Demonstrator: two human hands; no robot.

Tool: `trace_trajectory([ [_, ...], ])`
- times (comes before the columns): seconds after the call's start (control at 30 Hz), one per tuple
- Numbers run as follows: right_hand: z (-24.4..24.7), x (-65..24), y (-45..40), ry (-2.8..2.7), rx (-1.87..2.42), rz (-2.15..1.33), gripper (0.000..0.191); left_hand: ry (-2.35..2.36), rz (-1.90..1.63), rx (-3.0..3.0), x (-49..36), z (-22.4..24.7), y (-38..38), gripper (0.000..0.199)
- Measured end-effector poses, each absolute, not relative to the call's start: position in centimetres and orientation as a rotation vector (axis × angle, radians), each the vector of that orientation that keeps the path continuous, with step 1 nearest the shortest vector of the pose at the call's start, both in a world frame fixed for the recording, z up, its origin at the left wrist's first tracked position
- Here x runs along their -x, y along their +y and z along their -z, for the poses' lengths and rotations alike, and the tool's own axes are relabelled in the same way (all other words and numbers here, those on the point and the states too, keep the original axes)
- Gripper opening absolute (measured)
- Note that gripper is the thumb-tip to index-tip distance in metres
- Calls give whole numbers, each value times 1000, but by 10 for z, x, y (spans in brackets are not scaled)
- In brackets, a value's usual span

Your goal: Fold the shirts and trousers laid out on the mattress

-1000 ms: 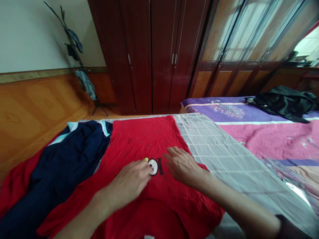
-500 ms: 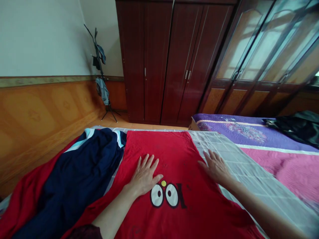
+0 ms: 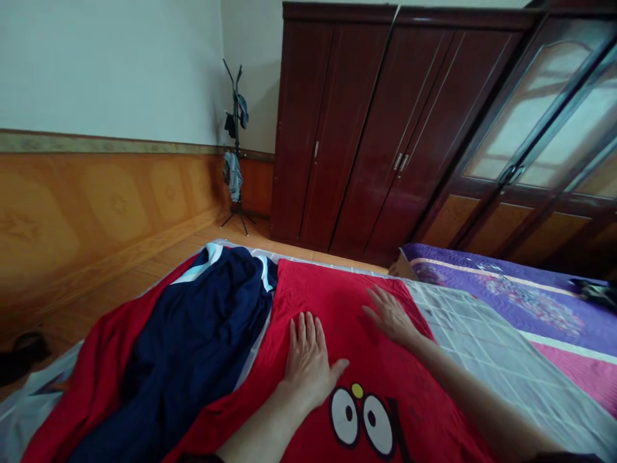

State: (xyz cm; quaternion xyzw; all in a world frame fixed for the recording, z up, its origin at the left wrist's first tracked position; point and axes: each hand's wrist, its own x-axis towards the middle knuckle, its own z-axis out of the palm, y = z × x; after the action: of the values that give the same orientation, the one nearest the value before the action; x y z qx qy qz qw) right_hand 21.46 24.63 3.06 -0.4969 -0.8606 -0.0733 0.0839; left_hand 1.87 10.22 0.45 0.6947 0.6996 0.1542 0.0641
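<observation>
A red shirt (image 3: 332, 289) lies spread out, with a print of two white cartoon eyes and a yellow dot near the bottom of the view. On its left part my left hand (image 3: 310, 363) rests palm down, fingers extended, holding nothing. My right hand (image 3: 393, 317) is over the upper right part of the shirt, fingers apart and empty; whether it touches the cloth is unclear. Left of the shirt lies a heaped dark blue garment (image 3: 193, 341) with white and light blue stripes, on top of more red cloth (image 3: 99, 379).
Beneath the clothes is a grey checked sheet (image 3: 482, 341). A purple and pink bed cover (image 3: 491, 273) lies to the right, with a dark item on it. Behind stand a dark red wardrobe (image 3: 357, 128) and a coat rack (image 3: 236, 141) with clothes.
The view has turned left. My right hand has moved inward from the shirt's right edge onto its upper part. My left hand stays on the left part, its fingers closer together.
</observation>
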Motion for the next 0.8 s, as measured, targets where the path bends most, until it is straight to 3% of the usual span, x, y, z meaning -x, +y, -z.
trace_trajectory([
  [0.13, -19, -158, 232, -2912, 849, -96, 48, 2068, -511, -2033, -18, -13, 99, 91],
  [0.27, -21, -130, 261, -2764, 1105, -89, 51, 2037, -495, -1950, -17, -22, 98, 96],
  [0.47, -10, -80, 277, -2959, 779, -200, 45, 2068, -423, -1928, -18, -23, 103, 92],
  [0.7, -16, -13, 347, -2745, 1107, -194, 37, 2176, -478, -2037, -24, -5, 109, 94],
  [0.8, -18, 23, 365, -2704, 1151, -255, 33, 2247, -536, -2127, -28, 12, 115, 86],
])
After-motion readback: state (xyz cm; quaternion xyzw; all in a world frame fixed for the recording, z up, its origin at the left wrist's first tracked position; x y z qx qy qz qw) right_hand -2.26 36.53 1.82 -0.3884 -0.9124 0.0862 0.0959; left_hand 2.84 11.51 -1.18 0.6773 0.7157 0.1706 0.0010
